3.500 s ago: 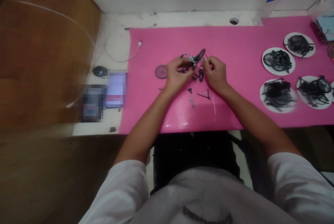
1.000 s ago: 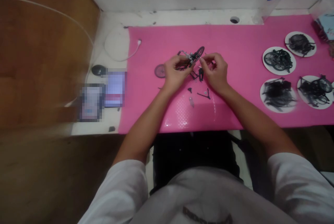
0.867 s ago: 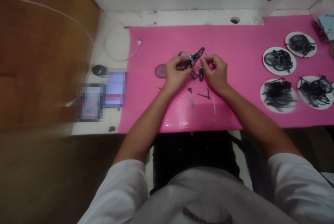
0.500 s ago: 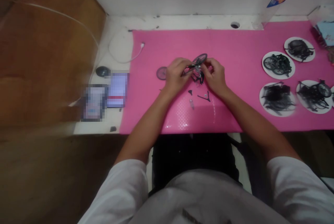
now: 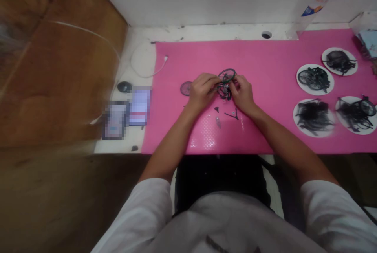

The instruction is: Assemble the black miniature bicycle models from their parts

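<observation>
Between my two hands is a small black model bicycle (image 5: 224, 91), partly assembled, with a spoked wheel (image 5: 226, 75) at its far end. My left hand (image 5: 204, 91) is closed on its left side, fingertips by the wheel's rim. From the right, my right hand (image 5: 242, 91) pinches the frame close to the wheel. Fingers hide much of the model. A loose spoked wheel (image 5: 185, 88) lies on the pink mat just left of my left hand. Nearer to me lie a tiny black saddle-like piece (image 5: 216, 109), a thin black forked part (image 5: 232, 115) and a small clear piece (image 5: 218, 122).
White plates (image 5: 298, 87) with black model bicycle parts stand on the right of the pink mat (image 5: 265, 60). A clear bottle (image 5: 313, 9) stands behind. At left are a black mouse (image 5: 125, 86), two blurred-out devices (image 5: 115, 120) and a white cable (image 5: 165, 61).
The model's wheel has tipped, so its round face shows more. Both hands stay on the model. The whole view has shifted slightly, with things appearing lower and, at left, farther right.
</observation>
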Demonstrator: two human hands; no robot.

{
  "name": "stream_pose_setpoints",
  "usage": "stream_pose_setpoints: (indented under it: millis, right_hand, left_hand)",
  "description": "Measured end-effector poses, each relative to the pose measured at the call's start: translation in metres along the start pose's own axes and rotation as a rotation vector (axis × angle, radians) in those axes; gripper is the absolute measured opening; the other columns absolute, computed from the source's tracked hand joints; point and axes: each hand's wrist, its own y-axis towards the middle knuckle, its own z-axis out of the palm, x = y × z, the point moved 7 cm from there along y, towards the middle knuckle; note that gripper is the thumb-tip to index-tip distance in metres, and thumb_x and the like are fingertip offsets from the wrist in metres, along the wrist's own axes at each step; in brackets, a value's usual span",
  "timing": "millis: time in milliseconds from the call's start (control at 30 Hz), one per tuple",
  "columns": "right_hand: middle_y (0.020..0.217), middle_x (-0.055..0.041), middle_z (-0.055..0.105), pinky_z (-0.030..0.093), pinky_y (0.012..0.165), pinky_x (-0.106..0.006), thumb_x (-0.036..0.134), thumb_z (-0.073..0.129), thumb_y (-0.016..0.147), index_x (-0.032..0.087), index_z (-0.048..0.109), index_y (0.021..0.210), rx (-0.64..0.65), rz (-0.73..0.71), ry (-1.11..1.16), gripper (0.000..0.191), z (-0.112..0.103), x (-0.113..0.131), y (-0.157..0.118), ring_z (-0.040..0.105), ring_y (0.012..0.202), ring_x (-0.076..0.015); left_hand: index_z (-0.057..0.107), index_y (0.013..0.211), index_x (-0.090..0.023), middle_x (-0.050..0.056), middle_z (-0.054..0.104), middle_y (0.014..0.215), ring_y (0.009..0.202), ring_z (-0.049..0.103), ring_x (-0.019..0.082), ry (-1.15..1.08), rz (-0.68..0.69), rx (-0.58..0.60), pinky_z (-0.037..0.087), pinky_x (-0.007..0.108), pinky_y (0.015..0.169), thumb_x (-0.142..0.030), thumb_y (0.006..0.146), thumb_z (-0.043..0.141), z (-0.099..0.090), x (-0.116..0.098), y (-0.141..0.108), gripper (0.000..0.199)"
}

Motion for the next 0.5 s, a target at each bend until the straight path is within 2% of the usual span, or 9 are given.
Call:
stream_pose_setpoints:
  millis: [100, 167, 233, 367, 500]
  right_hand:
    - [0.096, -0.0090, 0.074, 0.060, 0.093, -0.050, 0.081, 0.040, 0.117, 0.027, 0.072, 0.102, 0.036, -0.022, -0.010, 0.065, 0.003, 0.003, 0.000, 0.070, 0.096, -0.0291]
    - [0.094, -0.0085, 0.073, 0.060, 0.094, -0.050, 0.080, 0.035, 0.118, 0.028, 0.070, 0.098, 0.044, -0.019, -0.022, 0.066, 0.004, 0.005, 0.000, 0.069, 0.097, -0.0291]
    - [0.094, -0.0077, 0.073, 0.059, 0.093, -0.050, 0.075, 0.042, 0.119, 0.028, 0.070, 0.098, 0.024, -0.013, -0.043, 0.058, 0.002, 0.008, 0.001, 0.068, 0.097, -0.0290]
    - [0.096, -0.0064, 0.074, 0.059, 0.091, -0.049, 0.061, 0.069, 0.111, 0.028, 0.072, 0.102, -0.059, -0.023, -0.075, 0.034, -0.006, 0.011, 0.001, 0.067, 0.098, -0.0290]
    - [0.094, -0.0054, 0.073, 0.058, 0.092, -0.050, 0.048, 0.073, 0.107, 0.027, 0.071, 0.099, -0.059, -0.014, -0.114, 0.022, -0.008, 0.006, 0.000, 0.065, 0.097, -0.0295]
  left_hand:
    - [0.085, 0.123, -0.022, 0.014, 0.087, 0.114, 0.108, 0.081, 0.026, -0.021, -0.002, 0.002, 0.063, 0.044, 0.098, -0.049, 0.118, 0.063, -0.002, 0.002, 0.000, 0.035]
    - [0.085, 0.123, -0.022, 0.014, 0.088, 0.114, 0.109, 0.081, 0.026, -0.034, -0.005, 0.003, 0.063, 0.043, 0.098, -0.048, 0.118, 0.064, -0.003, 0.002, -0.001, 0.034]
    - [0.085, 0.123, -0.021, 0.014, 0.088, 0.113, 0.108, 0.081, 0.026, -0.040, -0.001, -0.012, 0.063, 0.043, 0.098, -0.047, 0.118, 0.065, -0.004, 0.002, -0.001, 0.034]
    - [0.085, 0.121, -0.020, 0.014, 0.088, 0.113, 0.108, 0.081, 0.025, -0.032, 0.012, -0.047, 0.064, 0.041, 0.097, -0.042, 0.118, 0.064, -0.003, -0.002, -0.001, 0.030]
    - [0.084, 0.120, -0.019, 0.013, 0.088, 0.112, 0.106, 0.082, 0.024, -0.044, 0.037, -0.071, 0.064, 0.039, 0.095, -0.035, 0.116, 0.070, -0.001, -0.008, -0.001, 0.021]
